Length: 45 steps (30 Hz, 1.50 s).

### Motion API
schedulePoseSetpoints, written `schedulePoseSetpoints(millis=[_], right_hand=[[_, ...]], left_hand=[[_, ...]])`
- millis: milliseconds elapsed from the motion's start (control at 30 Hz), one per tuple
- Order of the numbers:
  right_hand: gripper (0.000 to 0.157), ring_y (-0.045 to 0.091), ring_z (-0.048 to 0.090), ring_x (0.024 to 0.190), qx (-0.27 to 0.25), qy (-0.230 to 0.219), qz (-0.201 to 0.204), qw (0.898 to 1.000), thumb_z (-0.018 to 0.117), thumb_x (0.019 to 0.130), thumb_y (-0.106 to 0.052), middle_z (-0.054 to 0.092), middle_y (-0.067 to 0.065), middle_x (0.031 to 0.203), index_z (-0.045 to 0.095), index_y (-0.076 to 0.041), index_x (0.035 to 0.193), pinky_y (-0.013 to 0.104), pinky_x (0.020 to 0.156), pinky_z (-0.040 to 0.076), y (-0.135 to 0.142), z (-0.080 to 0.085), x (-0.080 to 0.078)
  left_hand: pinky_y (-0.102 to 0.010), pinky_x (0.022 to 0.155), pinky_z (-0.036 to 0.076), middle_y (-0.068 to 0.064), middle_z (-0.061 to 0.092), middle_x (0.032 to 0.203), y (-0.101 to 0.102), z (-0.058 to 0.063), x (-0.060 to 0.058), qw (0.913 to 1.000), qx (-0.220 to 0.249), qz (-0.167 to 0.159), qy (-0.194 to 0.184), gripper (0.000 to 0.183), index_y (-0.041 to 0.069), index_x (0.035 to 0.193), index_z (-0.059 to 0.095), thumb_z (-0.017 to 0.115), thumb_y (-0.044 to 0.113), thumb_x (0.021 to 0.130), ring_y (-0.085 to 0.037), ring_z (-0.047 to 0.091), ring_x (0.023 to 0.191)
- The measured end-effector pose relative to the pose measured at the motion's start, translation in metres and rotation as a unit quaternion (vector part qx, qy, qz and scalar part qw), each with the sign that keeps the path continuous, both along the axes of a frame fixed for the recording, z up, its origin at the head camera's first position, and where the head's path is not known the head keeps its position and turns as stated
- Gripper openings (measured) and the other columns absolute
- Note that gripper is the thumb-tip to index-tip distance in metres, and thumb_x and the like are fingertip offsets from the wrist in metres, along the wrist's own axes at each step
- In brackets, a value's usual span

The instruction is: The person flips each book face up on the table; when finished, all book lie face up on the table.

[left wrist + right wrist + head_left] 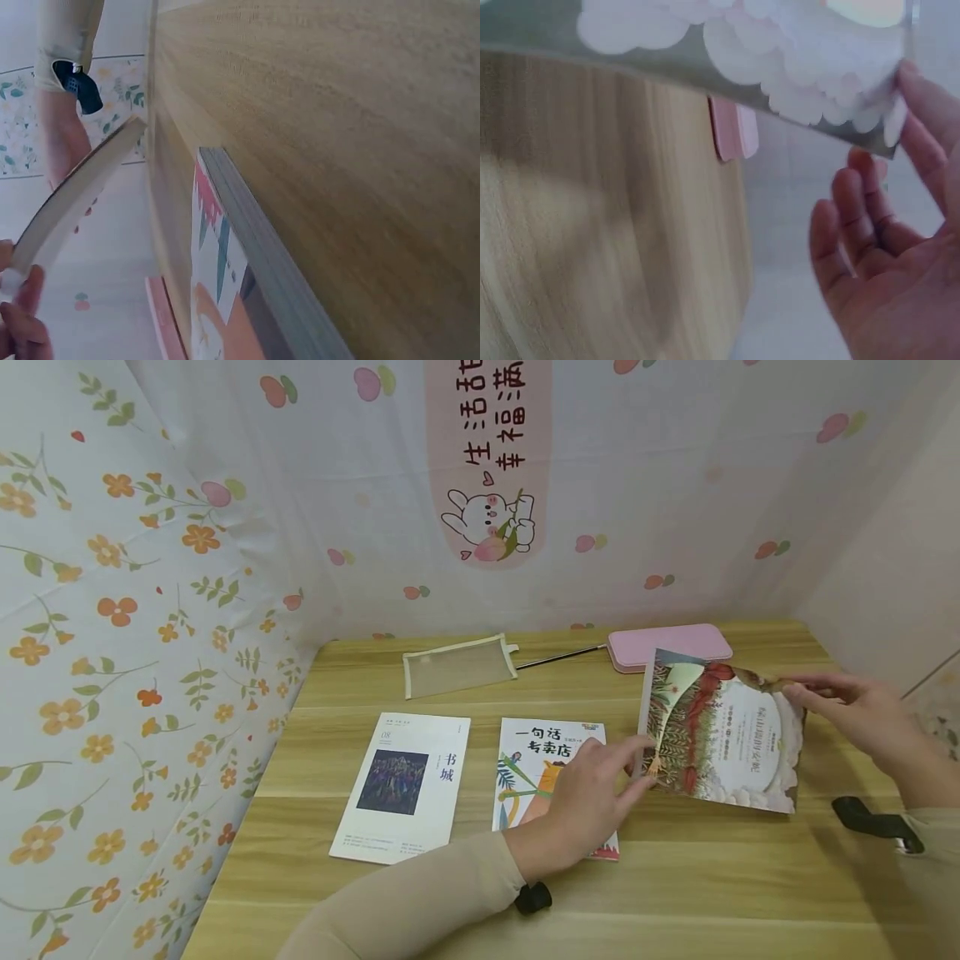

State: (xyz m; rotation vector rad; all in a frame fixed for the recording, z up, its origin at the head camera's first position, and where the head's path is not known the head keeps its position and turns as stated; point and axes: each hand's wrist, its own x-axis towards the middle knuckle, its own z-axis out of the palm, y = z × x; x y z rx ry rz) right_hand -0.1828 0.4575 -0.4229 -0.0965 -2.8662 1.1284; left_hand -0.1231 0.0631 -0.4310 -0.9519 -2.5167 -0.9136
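Observation:
Both hands hold a picture book (pixel 723 735) with a garden scene and white flowers on its cover, raised above the right part of the table. My left hand (pixel 588 797) pinches its left edge between thumb and fingers. At its upper right corner, my right hand (pixel 862 710) pinches the book. In the right wrist view the thumb and a finger of the right hand (pixel 907 217) meet at the book's corner, the other fingers loosely bent. Under the left hand lies a children's book (pixel 536 743) with an orange figure, partly covered by that hand.
A white book (pixel 442 731) with a dark picture lies on the left of the wooden table (pixel 285 877). Toward the back are a mesh zip pouch (pixel 461 668), a thin dark rod (pixel 558 657) and a pink case (pixel 667 645). Printed curtains (pixel 337 468) stand behind.

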Motion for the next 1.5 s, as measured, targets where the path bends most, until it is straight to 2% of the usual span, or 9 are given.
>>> schedulePoseSetpoints(millis=[333,500,633,767,933,1000,1200,1367,1500], right_hand=[[0.058,-0.001,0.062,0.091,0.028,-0.009,0.181,0.983,0.081,0.088,-0.008,0.061,-0.019,0.114,0.06,-0.01,0.142,0.018,0.072,0.053,0.016,-0.023,-0.006],[0.054,-0.006,0.061,0.093,0.046,-0.018,0.2,0.979,0.083,0.086,-0.009,0.061,-0.026,0.113,0.064,-0.009,0.137,0.017,0.072,0.053,0.022,-0.037,-0.008],[0.052,-0.001,0.064,0.093,0.043,-0.026,0.217,0.975,0.082,0.087,-0.009,0.062,-0.025,0.114,0.065,-0.008,0.135,0.018,0.072,0.054,0.022,-0.04,-0.007],[0.045,-0.002,0.065,0.093,0.033,-0.025,0.24,0.97,0.078,0.089,-0.005,0.065,-0.023,0.112,0.066,-0.006,0.133,0.018,0.07,0.054,0.022,-0.04,-0.006],[0.041,-0.01,0.064,0.095,0.019,-0.02,0.245,0.969,0.076,0.089,0.003,0.07,-0.023,0.109,0.068,0.0,0.129,0.016,0.069,0.054,0.018,-0.043,-0.005],[0.043,-0.011,0.063,0.095,0.037,-0.025,0.23,0.972,0.079,0.088,-0.002,0.071,-0.02,0.11,0.068,0.0,0.129,0.017,0.069,0.053,0.016,-0.043,-0.003],[0.052,-0.001,0.057,0.089,0.141,-0.036,0.184,0.972,0.09,0.08,-0.022,0.073,0.014,0.113,0.071,-0.004,0.125,0.023,0.065,0.046,0.004,-0.033,0.013],[0.044,0.004,0.048,0.075,0.183,-0.07,0.154,0.968,0.09,0.077,-0.024,0.07,0.012,0.101,0.078,-0.005,0.115,0.025,0.06,0.039,-0.004,-0.028,0.031],[0.041,0.0,0.049,0.074,0.192,-0.076,0.145,0.967,0.092,0.074,-0.025,0.073,0.012,0.1,0.08,-0.007,0.109,0.026,0.061,0.041,-0.004,-0.029,0.044]], left_hand=[[-0.009,0.066,0.03,0.021,0.06,0.07,0.003,-0.012,0.004,0.9902,-0.108,-0.001,-0.088,0.028,0.022,0.122,0.071,0.068,0.039,0.1,0.003,0.041,0.066],[-0.011,0.077,0.037,0.022,0.06,0.067,0.012,-0.021,0.008,0.9798,-0.155,-0.008,-0.127,0.03,0.024,0.122,0.071,0.067,0.043,0.1,0.005,0.046,0.063],[-0.015,0.08,0.043,0.019,0.067,0.072,0.02,-0.026,0.012,0.9674,-0.198,0.0,-0.158,0.032,0.028,0.124,0.07,0.065,0.048,0.1,-0.001,0.056,0.076],[-0.016,0.074,0.044,0.018,0.072,0.081,0.023,-0.029,0.014,0.9624,-0.229,0.004,-0.146,0.03,0.032,0.122,0.072,0.065,0.05,0.099,-0.004,0.058,0.079],[-0.018,0.059,0.035,0.026,0.074,0.094,0.023,-0.027,0.011,0.9558,-0.272,-0.01,-0.111,0.017,0.043,0.112,0.078,0.065,0.044,0.1,-0.002,0.055,0.074],[-0.018,0.057,0.036,0.027,0.074,0.098,0.023,-0.025,0.007,0.9528,-0.284,-0.018,-0.107,0.017,0.046,0.11,0.078,0.066,0.04,0.1,-0.002,0.058,0.078],[-0.018,0.063,0.038,0.019,0.073,0.101,0.022,-0.02,-0.018,0.9531,-0.292,-0.009,-0.079,0.018,0.04,0.111,0.079,0.068,0.032,0.099,-0.004,0.056,0.084],[-0.017,0.08,0.043,0.015,0.075,0.11,0.015,-0.01,-0.05,0.9534,-0.291,0.011,-0.077,0.026,0.034,0.115,0.08,0.061,0.02,0.103,-0.004,0.061,0.096],[-0.017,0.074,0.046,0.015,0.075,0.119,0.013,-0.008,-0.072,0.9562,-0.266,0.016,-0.122,0.023,0.031,0.118,0.079,0.065,0.022,0.102,-0.009,0.06,0.101]])
